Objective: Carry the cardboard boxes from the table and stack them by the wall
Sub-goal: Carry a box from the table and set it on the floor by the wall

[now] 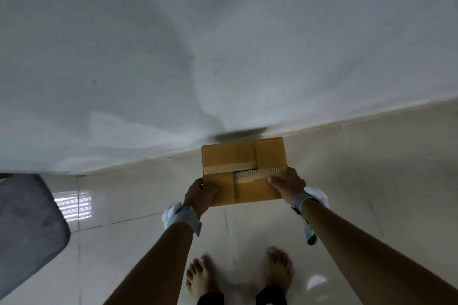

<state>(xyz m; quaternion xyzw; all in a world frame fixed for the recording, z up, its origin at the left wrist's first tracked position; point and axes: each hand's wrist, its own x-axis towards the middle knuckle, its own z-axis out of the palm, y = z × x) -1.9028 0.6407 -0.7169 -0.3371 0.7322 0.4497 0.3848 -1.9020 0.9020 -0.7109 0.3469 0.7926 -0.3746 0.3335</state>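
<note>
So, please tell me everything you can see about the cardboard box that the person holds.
The cardboard box is brown, rectangular and rather flat, held roughly level in the air near the white wall, above the tiled floor. Its top flaps are folded shut, with pale tape strips along the middle seam; a small dark gap shows there. The left hand grips its left near edge and the right hand its right near edge, thumbs on top. A dark shadow lies under its far side.

Tan-brown cardboard box (244, 171) with paler tape strips between the hands; beyond, grey-white wall (223, 44); below, glossy cream tiles (371, 168); left, grey cushion (27, 225).
</note>
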